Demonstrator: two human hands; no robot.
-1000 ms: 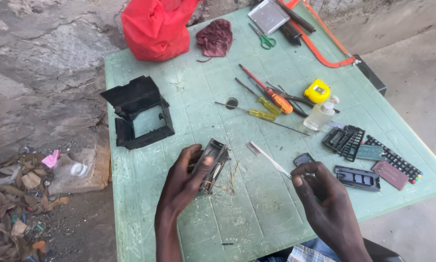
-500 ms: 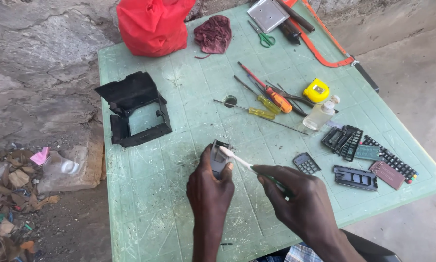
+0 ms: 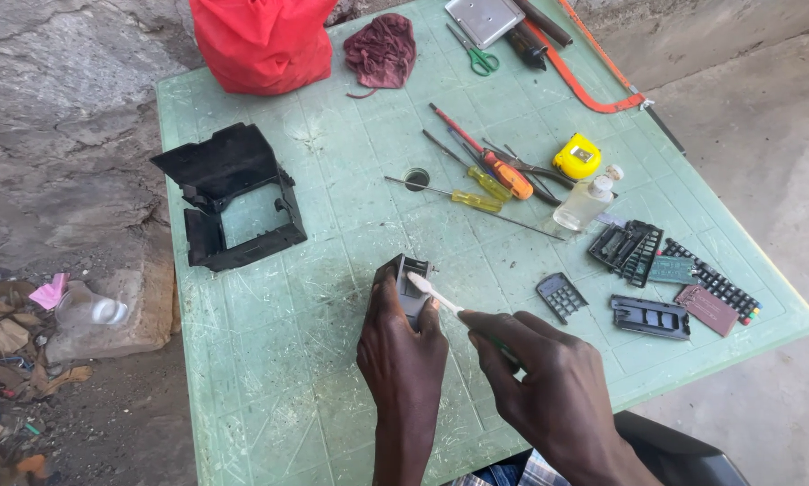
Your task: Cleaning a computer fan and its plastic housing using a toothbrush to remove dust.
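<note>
Head view: a small dark part [image 3: 408,286] is held upright over the middle of the green table [image 3: 269,378] by the left hand [image 3: 402,353], fingers closed around it. A toothbrush [image 3: 433,292] is gripped in the right hand [image 3: 538,385], its bristles set against the part's top edge. Brushing appears to be under way, not finished. The black housing [image 3: 229,198] lies opened at the left; keypad pieces [image 3: 656,270] are spread at the right, apart from the hands, and reassembly seems still ahead.

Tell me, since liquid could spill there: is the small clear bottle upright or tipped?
Tipped: the clear bottle lies on its side beside the yellow tape measure.
</note>
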